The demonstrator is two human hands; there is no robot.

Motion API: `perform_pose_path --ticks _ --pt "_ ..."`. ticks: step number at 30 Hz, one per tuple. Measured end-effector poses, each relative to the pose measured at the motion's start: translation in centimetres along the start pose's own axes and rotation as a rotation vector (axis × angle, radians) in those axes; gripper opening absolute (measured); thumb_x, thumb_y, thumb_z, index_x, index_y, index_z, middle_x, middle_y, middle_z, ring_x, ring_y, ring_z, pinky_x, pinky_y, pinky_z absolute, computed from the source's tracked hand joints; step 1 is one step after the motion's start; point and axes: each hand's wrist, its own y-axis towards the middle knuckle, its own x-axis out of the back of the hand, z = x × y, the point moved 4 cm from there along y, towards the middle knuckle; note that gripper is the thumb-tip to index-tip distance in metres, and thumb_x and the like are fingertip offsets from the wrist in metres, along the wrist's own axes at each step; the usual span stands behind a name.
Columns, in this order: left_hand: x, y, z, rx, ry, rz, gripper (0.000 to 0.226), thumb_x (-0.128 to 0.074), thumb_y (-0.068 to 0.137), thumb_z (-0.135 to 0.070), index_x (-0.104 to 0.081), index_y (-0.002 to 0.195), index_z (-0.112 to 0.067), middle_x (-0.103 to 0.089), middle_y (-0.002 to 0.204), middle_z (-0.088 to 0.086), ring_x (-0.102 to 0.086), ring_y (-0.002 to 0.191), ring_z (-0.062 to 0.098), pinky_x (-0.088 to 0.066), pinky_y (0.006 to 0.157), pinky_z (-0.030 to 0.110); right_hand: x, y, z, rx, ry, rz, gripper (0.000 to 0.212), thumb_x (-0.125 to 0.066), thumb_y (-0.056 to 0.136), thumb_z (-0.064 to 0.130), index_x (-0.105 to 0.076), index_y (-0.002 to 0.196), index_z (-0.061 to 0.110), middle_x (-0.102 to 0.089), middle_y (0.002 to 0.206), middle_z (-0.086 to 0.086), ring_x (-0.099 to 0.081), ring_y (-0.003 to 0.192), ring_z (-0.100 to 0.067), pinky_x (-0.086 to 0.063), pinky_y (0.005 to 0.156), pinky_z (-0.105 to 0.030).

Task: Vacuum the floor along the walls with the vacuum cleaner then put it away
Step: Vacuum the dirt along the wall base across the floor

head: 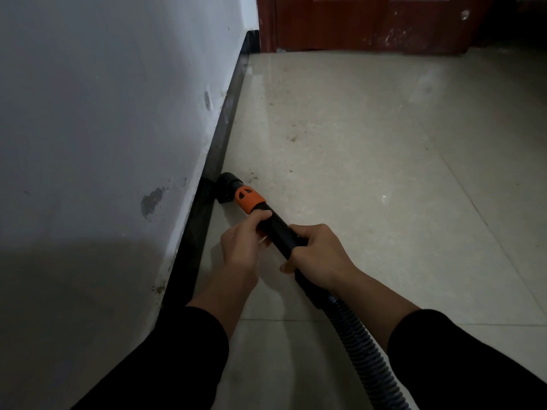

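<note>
The vacuum's black tube [276, 224] has an orange collar [248, 199] and a black nozzle [226, 187] whose tip lies on the floor against the dark baseboard [219, 149]. My left hand [242, 247] grips the tube just behind the orange collar. My right hand [318, 253] grips it a little further back, where the tube meets the ribbed black hose [361, 341]. The hose runs down to the bottom edge of the view between my arms. The vacuum's body is out of sight.
A white wall [103, 128] with scuffs and chipped paint fills the left. Pale floor tiles [370, 158] carry specks of dirt ahead of the nozzle near the baseboard. A dark red wooden door [370, 22] stands at the far end.
</note>
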Motion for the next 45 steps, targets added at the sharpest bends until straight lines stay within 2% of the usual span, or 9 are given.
perform_pose_path --ticks 6,8,11,19,23,28,37,45 --pt "0.1 0.7 0.4 0.033 -0.011 0.027 0.012 -0.070 0.081 -0.008 -0.069 0.092 -0.004 -0.072 0.095 0.013 -0.070 0.091 0.024 -0.056 0.075 0.032 -0.2 0.2 0.3 0.067 -0.096 -0.034 0.038 -0.069 0.068 -0.001 -0.070 0.102 0.015 -0.069 0.084 -0.015 -0.066 0.076 -0.031 -0.055 0.065 -0.037" --pt "0.0 0.9 0.5 0.045 -0.025 0.041 0.015 -0.068 0.083 -0.008 -0.068 0.096 -0.003 -0.071 0.099 0.015 -0.069 0.095 0.026 -0.055 0.080 0.034 -0.4 0.2 0.4 0.096 -0.125 -0.049 0.033 -0.066 0.070 -0.002 -0.068 0.101 0.011 -0.068 0.085 -0.017 -0.065 0.077 -0.033 -0.055 0.068 -0.041" --pt "-0.3 1.1 0.5 0.062 -0.044 0.054 0.023 -0.066 0.085 -0.008 -0.065 0.106 0.000 -0.069 0.104 0.017 -0.067 0.100 0.028 -0.054 0.086 0.035 -0.3 0.4 0.5 0.117 -0.174 -0.081 0.025 -0.065 0.072 0.000 -0.066 0.096 0.009 -0.065 0.080 -0.016 -0.063 0.073 -0.032 -0.053 0.063 -0.039" --pt "-1.6 0.8 1.1 0.071 -0.070 0.116 0.024 -0.063 0.086 -0.009 -0.063 0.109 -0.002 -0.068 0.103 0.015 -0.066 0.099 0.027 -0.053 0.081 0.032 0.7 0.4 0.0 0.117 -0.247 -0.113 0.017 -0.065 0.073 0.002 -0.060 0.086 0.011 -0.057 0.070 -0.008 -0.057 0.065 -0.026 -0.041 0.053 -0.026" --pt "-2.2 0.4 1.3 0.074 -0.090 0.140 0.016 -0.062 0.087 -0.007 -0.063 0.103 -0.003 -0.067 0.101 0.015 -0.066 0.094 0.026 -0.053 0.075 0.030 1.3 0.1 -0.3 0.112 -0.257 -0.119 0.019 -0.066 0.073 0.003 -0.055 0.080 0.017 -0.054 0.067 -0.003 -0.053 0.062 -0.021 -0.039 0.051 -0.024" --pt "-3.1 -0.2 1.8 0.072 -0.085 0.188 0.014 -0.061 0.087 -0.007 -0.063 0.100 -0.003 -0.068 0.096 0.013 -0.066 0.092 0.025 -0.054 0.078 0.031 2.4 -0.7 -0.6 0.110 -0.276 -0.135 0.019 -0.067 0.073 0.004 -0.055 0.080 0.017 -0.052 0.066 -0.002 -0.050 0.059 -0.019 -0.035 0.047 -0.022" --pt "-4.7 -1.6 3.1 0.082 -0.095 0.262 0.015 -0.064 0.085 -0.009 -0.064 0.099 -0.004 -0.069 0.095 0.012 -0.068 0.090 0.024 -0.055 0.077 0.031 4.4 -2.3 -1.5 0.083 -0.278 -0.170 0.018 -0.067 0.073 0.004 -0.062 0.089 0.010 -0.061 0.075 -0.010 -0.061 0.072 -0.029 -0.050 0.060 -0.033" --pt "-6.7 -3.4 4.6 0.139 -0.109 0.279 0.015 -0.067 0.083 -0.009 -0.066 0.097 -0.004 -0.072 0.085 0.008 -0.070 0.084 0.022 -0.056 0.072 0.028 6.8 -4.1 -2.6 0.018 -0.304 -0.196 0.017 -0.067 0.072 0.004 -0.061 0.087 0.009 -0.057 0.071 -0.007 -0.059 0.070 -0.028 -0.042 0.055 -0.026"
